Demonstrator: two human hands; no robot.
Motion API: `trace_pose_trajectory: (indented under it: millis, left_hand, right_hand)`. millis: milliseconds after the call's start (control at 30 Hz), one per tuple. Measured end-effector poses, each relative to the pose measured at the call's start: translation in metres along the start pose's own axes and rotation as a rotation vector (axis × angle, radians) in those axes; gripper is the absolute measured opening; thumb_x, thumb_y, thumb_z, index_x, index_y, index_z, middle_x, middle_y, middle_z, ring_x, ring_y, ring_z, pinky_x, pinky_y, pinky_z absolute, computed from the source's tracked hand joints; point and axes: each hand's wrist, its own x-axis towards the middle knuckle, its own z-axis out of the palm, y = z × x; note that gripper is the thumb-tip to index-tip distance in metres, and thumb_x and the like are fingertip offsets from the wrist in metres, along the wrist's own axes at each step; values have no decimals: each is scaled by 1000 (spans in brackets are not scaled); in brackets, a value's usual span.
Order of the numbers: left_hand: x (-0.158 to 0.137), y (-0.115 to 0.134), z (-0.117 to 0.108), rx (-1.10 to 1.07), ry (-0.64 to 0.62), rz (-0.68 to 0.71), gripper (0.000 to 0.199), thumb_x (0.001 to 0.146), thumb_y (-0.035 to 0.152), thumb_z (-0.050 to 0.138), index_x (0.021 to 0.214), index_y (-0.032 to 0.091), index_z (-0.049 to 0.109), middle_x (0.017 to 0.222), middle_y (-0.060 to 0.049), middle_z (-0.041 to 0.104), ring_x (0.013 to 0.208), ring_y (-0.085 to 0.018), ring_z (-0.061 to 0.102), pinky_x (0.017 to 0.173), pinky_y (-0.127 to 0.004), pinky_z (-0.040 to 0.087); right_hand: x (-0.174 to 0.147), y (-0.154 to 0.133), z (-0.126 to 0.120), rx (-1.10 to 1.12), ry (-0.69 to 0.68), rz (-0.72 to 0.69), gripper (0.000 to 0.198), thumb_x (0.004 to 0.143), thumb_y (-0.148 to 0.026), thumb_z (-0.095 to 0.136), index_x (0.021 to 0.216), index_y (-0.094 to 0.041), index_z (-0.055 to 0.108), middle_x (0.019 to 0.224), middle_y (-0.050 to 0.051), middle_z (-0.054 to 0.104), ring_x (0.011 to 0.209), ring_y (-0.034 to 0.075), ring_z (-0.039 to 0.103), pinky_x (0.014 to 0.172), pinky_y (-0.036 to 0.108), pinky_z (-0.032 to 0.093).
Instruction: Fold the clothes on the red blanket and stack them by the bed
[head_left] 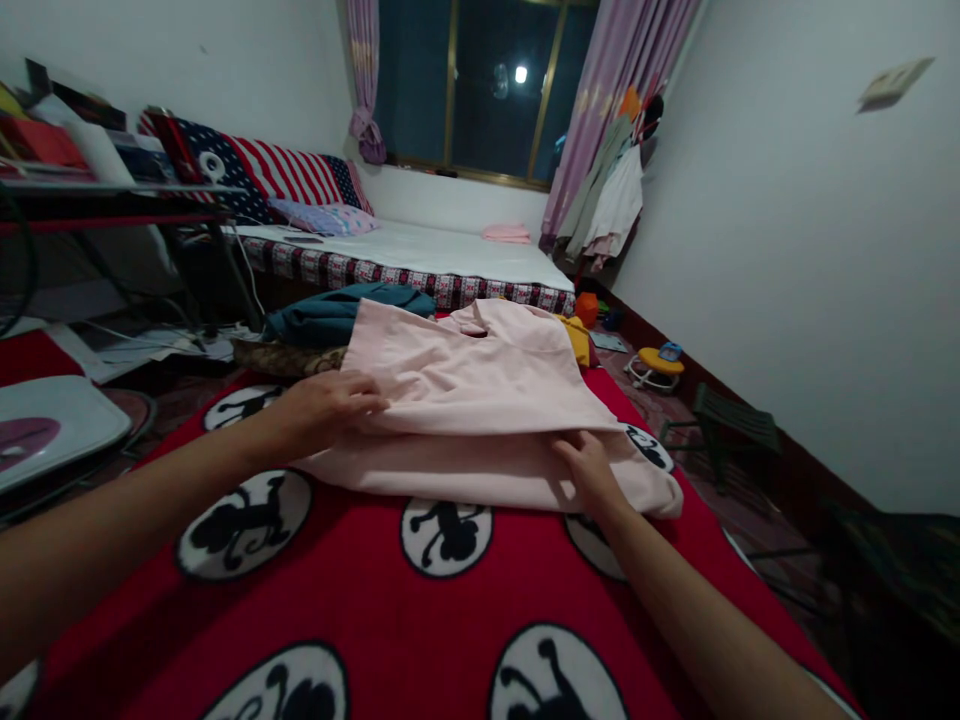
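Note:
A pale pink shirt (480, 370) with a collar at its far end lies on a red blanket (390, 630) printed with dark figures in white circles. Its near part is folded over, leaving a crosswise edge and a layer beneath that reaches out to the right. My left hand (334, 405) grips the shirt at its left side, fingers closed on the cloth. At the right, my right hand (589, 465) holds the fold's edge, with its fingertips partly hidden under the upper layer.
Behind the shirt lie a dark teal garment (345, 312), brown patterned cloth (285, 358) and a yellow cloth (576, 338). A cluttered desk (112, 190) stands left, a bed (427, 250) at the back. On the right are a yellow stool (658, 360) and a dark folding stool (735, 420).

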Motion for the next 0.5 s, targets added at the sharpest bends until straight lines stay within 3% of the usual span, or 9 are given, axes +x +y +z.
trace_pose_trajectory:
  millis: [67,167,267,367,500]
  left_hand:
    - [-23,-10,10,-34,-76,-10,35,84,11,47,105,25,71,111,-6,68,97,-21,63,84,-30,47]
    - [-44,-15,18,-74,-66,-46,50,81,12,50,128,26,58,126,-7,62,110,-23,60,91,-32,47]
    - [-48,-7,22,-10,-2,-135,62,79,13,53,140,23,46,136,-10,55,116,-27,57,93,-36,50]
    - [-42,2,24,22,92,-113,54,86,11,44,138,24,48,140,-11,51,114,-25,59,87,-32,53]
    - [-35,-4,18,25,230,-109,33,94,20,41,118,20,63,133,-12,56,107,-23,63,76,-28,54]
  right_hand:
    - [-13,3,-21,455,74,199,33,65,-30,69,96,-20,63,105,6,71,101,25,66,91,43,54]
    - [-22,3,-46,803,136,394,29,67,-31,72,93,-24,59,106,3,69,95,22,69,83,42,58]
    - [-15,-1,-55,845,247,523,16,76,-24,66,89,-23,57,92,3,69,79,18,70,69,35,61]
    - [-6,-7,-51,795,308,575,15,72,-11,64,80,-21,56,77,0,67,66,14,68,59,27,60]
    - [-8,-5,-51,723,349,346,18,64,-12,68,71,-22,56,70,-4,67,63,13,67,61,27,61]
